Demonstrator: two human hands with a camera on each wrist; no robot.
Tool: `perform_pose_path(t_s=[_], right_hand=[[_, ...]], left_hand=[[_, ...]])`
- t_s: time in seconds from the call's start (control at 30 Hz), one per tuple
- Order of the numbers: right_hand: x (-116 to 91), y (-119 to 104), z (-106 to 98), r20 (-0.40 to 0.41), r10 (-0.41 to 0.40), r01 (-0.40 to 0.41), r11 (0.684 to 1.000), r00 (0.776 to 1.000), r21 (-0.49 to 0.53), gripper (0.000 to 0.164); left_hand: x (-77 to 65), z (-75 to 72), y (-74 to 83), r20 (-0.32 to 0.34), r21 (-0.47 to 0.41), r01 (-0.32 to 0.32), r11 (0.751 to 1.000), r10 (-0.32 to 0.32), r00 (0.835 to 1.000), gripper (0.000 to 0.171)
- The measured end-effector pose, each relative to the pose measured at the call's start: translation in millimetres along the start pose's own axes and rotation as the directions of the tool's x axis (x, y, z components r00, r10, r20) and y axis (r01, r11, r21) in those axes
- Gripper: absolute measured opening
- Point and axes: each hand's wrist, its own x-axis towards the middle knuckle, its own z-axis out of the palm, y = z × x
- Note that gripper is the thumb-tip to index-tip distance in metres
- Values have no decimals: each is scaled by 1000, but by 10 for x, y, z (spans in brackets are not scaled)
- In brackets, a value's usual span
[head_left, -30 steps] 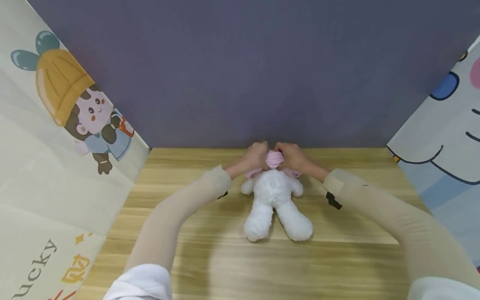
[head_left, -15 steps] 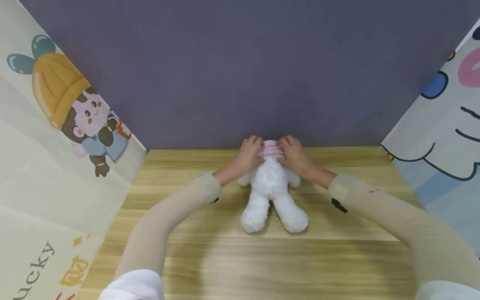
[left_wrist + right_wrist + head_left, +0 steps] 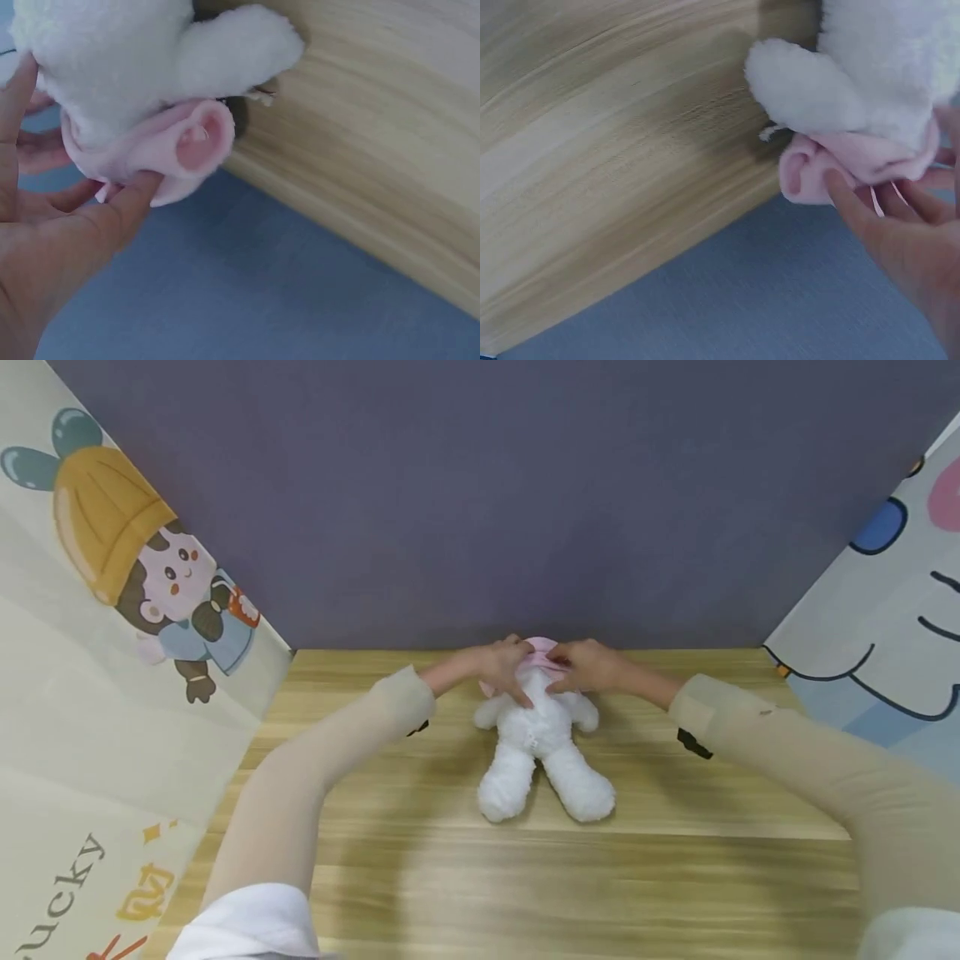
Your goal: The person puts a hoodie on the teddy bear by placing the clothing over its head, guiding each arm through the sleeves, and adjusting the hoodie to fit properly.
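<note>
A white plush toy (image 3: 534,723) lies on the table with its legs toward me. Bunched at its upper end is a pink doll garment (image 3: 540,653), whose tube-like sleeve openings show in both wrist views. My left hand (image 3: 506,668) grips the garment's left side, its thumb stretched onto the white fur. On the other side my right hand (image 3: 589,667) holds the pink cloth between thumb and fingers. In the right wrist view, thin pale ties hang by the fingers from the garment (image 3: 862,157). The toy's head is hidden.
The wooden table (image 3: 420,877) ends just beyond the toy, against a dark grey-blue panel (image 3: 480,502). Printed cartoon sheets stand at the left (image 3: 67,693) and right (image 3: 900,652).
Both hands have shifted their hold on the pink garment: fingers spread over its sides half a second ago, and now the thumbs lie closer together over the toy's upper back.
</note>
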Motion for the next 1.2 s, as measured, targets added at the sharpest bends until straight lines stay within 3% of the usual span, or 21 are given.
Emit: perform_pose_path(t_s=[0.1, 0.17, 0.33, 0.47, 0.57, 0.67, 0.73, 0.8, 0.93, 1.0, 1.1, 1.2], right_hand=[[-29, -66, -3, 118, 4, -3, 1000, 993, -4, 86], [-71, -104, 52, 131, -6, 10, 999, 991, -32, 89], [-187, -143, 239, 16, -38, 39, 998, 999, -50, 62], [-206, -131, 306, -20, -94, 94, 995, 995, -15, 35], [-199, -91, 303, -17, -155, 155, 988, 988, -5, 25], [-208, -8, 270, -3, -184, 184, 982, 983, 33, 21], [-230, 47, 232, 5, -155, 155, 985, 988, 70, 24], [-254, 84, 193, 0, -106, 106, 991, 994, 81, 35], [-265, 95, 165, -39, -19, 21, 999, 999, 38, 71], [-248, 95, 184, -51, -7, 9, 1000, 999, 21, 89], [-194, 128, 217, -71, -23, 23, 1000, 997, -3, 107], [-138, 152, 284, -113, -38, 38, 999, 993, -2, 102]], left_hand=[[4, 36, -18, -5, 8, -9, 1000, 9, 1000, 103], [-9, 107, 2, -26, -12, -22, 1000, 22, 999, 95], [-28, 363, 115, -133, -47, -51, 998, 44, 990, 58], [-20, 530, 167, -245, 16, -71, 997, 73, 967, 27], [7, 600, 179, -300, 69, -122, 990, 137, 944, 15], [28, 602, 170, -300, 81, -180, 980, 196, 934, 13], [19, 561, 154, -288, 34, -183, 982, 185, 940, 22], [0, 497, 131, -283, -3, -154, 988, 147, 948, 43], [-7, 388, 60, -279, -2, -39, 999, 36, 960, 93], [10, 361, 31, -261, 2, -13, 1000, 13, 965, 109], [46, 362, 8, -255, -12, -13, 1000, 10, 967, 120], [75, 421, -16, -295, -11, -7, 1000, 3, 956, 111]])
